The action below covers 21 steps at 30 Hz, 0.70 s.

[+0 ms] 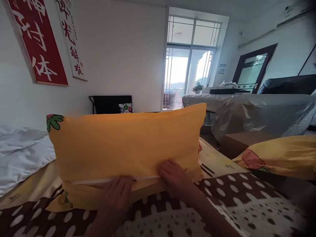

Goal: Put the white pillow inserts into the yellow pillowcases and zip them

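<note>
A yellow-orange pillow in its pillowcase [128,141] stands on its long edge before me, leaning on the bed. A pale zipper line [92,181] runs along its lower part, with a loose fold of the case below it. My left hand [117,196], slightly blurred, is closed on the fabric at the zipper line, left of centre. Farther right, my right hand [174,177] has its fingers bent against the case near the line's right part. Its fingertips are partly hidden. Green printed leaves mark the pillow's top left corner.
A brown and cream patterned blanket [163,219] covers the bed. White bedding [24,154] lies at left, another yellow pillow [283,156] at right beside a cardboard box [233,143]. Behind stand a black chair [108,104] and plastic-covered furniture [261,115].
</note>
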Motion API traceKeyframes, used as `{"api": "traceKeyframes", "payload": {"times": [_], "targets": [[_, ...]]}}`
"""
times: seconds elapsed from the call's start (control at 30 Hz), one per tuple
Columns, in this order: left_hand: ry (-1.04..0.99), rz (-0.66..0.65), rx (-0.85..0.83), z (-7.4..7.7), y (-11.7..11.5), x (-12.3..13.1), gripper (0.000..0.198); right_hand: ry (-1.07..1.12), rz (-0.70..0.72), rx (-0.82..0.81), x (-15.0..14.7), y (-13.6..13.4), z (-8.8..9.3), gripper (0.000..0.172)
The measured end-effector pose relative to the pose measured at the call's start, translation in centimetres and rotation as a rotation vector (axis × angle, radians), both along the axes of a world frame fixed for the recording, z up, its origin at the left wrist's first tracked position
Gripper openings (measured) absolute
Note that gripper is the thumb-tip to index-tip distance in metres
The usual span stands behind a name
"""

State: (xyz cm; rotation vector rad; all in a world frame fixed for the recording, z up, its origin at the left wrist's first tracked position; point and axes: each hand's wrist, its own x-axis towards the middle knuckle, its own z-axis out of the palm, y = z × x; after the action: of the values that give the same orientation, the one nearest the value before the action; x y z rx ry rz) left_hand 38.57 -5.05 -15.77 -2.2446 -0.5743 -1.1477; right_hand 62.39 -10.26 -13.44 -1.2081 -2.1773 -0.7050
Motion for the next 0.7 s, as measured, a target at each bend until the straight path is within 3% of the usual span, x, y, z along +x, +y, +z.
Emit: {"api": "traceKeyframes", "payload": {"times": [0.13, 0.27, 0.33, 0.43, 0.7], "targets": [[-0.121, -0.04, -0.016, -0.6, -0.6, 0.0, 0.019, 0.037, 0.051, 0.021, -1.3, -0.1, 0.2, 0.01], [-0.14, -0.058, -0.054, -1.3, -1.0, 0.5, 0.016, -0.036, 0.132, -0.017, -4.7, -0.1, 2.2, 0.011], [-0.177, -0.068, -0.081, -1.5, -0.9, 0.5, 0.015, -0.153, 0.095, -0.061, -6.7, 0.2, 3.2, 0.005], [-0.202, -0.066, -0.12, -1.6, -0.6, 0.5, 0.015, -0.247, 0.01, -0.078, -8.6, 0.9, 3.7, 0.008], [-0.161, 0.012, -0.112, -0.6, 0.7, -2.0, 0.019, -0.09, 0.076, -0.12, -6.5, 1.9, 2.2, 0.012]]}}
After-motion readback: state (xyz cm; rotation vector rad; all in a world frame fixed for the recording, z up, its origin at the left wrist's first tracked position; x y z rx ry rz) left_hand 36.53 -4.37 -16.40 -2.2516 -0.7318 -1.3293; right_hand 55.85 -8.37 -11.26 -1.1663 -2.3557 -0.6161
